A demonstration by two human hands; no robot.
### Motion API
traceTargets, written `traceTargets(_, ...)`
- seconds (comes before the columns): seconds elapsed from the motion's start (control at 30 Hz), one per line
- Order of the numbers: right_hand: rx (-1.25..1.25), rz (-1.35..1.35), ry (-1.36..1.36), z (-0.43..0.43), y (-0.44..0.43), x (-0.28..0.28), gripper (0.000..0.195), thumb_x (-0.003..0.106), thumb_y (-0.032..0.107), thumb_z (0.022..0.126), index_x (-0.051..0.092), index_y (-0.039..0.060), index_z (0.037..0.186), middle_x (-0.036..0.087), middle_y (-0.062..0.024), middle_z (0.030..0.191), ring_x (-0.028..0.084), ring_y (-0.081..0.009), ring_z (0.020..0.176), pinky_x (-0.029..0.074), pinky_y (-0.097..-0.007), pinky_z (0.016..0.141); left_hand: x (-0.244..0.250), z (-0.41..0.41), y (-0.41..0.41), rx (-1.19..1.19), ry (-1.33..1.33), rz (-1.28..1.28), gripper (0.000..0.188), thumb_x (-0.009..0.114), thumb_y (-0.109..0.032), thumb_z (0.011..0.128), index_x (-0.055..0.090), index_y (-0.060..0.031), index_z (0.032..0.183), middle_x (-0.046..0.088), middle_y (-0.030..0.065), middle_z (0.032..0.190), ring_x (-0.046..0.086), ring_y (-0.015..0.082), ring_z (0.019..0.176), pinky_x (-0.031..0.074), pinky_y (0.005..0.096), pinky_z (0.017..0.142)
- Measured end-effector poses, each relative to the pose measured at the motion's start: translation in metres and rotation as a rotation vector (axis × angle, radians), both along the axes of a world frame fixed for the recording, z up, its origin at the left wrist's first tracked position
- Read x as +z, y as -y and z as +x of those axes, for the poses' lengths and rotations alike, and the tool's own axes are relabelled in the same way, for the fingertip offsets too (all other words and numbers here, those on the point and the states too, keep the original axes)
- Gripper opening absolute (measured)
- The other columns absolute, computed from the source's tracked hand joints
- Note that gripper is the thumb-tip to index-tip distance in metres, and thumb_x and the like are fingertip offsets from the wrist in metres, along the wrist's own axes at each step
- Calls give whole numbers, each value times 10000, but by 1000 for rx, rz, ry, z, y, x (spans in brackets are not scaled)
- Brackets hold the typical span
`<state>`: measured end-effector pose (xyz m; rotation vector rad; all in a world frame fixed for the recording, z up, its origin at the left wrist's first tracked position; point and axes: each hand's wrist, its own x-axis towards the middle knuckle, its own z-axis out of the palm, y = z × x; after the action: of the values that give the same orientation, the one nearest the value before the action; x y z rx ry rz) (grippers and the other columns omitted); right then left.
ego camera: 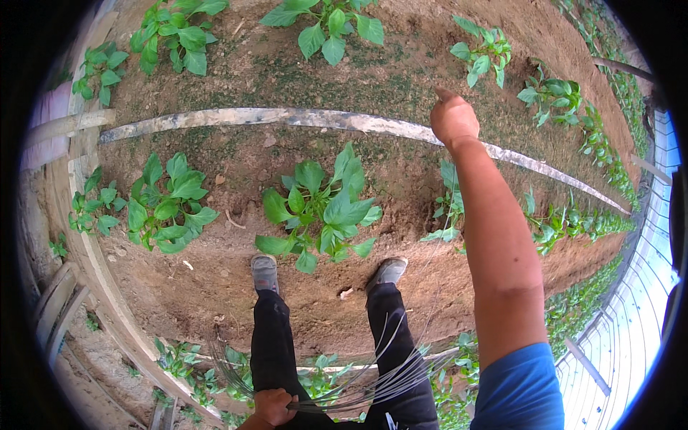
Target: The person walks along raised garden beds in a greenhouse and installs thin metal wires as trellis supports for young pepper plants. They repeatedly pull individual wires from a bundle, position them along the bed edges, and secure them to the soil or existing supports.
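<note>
My left hand (273,407), low in the picture in front of my thighs, is closed around a loose coil of thin grey wire (371,384). A strand of it rises from the coil toward my outstretched right arm. My right hand (454,115) is reached far forward over the soil with its fingers curled together; whether the wire lies between them is hard to see. Just beneath that hand runs a pale, dirt-stained strip (322,118) across the bed. A leafy green plant (482,56) grows beyond the right hand, and a larger plant (322,209) stands before my feet.
My shoes (265,273) stand on bare soil close to the large plant. More plants (169,207) grow in rows on both sides and behind my legs. A wooden frame (91,247) borders the bed at the left. At the far right is a bright, ribbed sheet wall (629,322).
</note>
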<state>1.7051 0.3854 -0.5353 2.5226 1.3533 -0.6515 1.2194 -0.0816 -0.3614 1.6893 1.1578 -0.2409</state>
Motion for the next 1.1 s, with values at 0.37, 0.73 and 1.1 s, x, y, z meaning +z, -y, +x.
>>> traceTargets(0.37, -6, -114, 20, -4, 0, -27, 485, 507, 187, 926, 581, 269, 1398, 630, -113, 1354, 596, -277, 1260, 470, -378, 1056, -2, -3, 5, -32, -51, -44, 362, 759, -241, 767, 502, -132, 535, 497, 77, 574, 554, 313, 510, 411, 482, 457)
traceTargets(0.73, 51, -93, -28, -18, -20, -79, 487, 533, 246, 928, 559, 235, 1415, 611, -132, 1375, 596, -288, 1260, 479, -392, 1040, -4, -6, 11, -57, -62, -29, 354, 752, -248, 754, 503, -139, 527, 500, 66, 565, 554, 298, 501, 404, 466, 445)
traceTargets(1.1, -296, -333, -726, 42, 99, -102, 206, 596, 46, 867, 680, 44, 1055, 727, -137, 940, 688, -213, 810, 570, -361, 665, -9, -11, 21, 21, -15, 9, 360, 759, -205, 744, 463, -139, 550, 460, 76, 573, 524, 304, 485, 387, 461, 431)
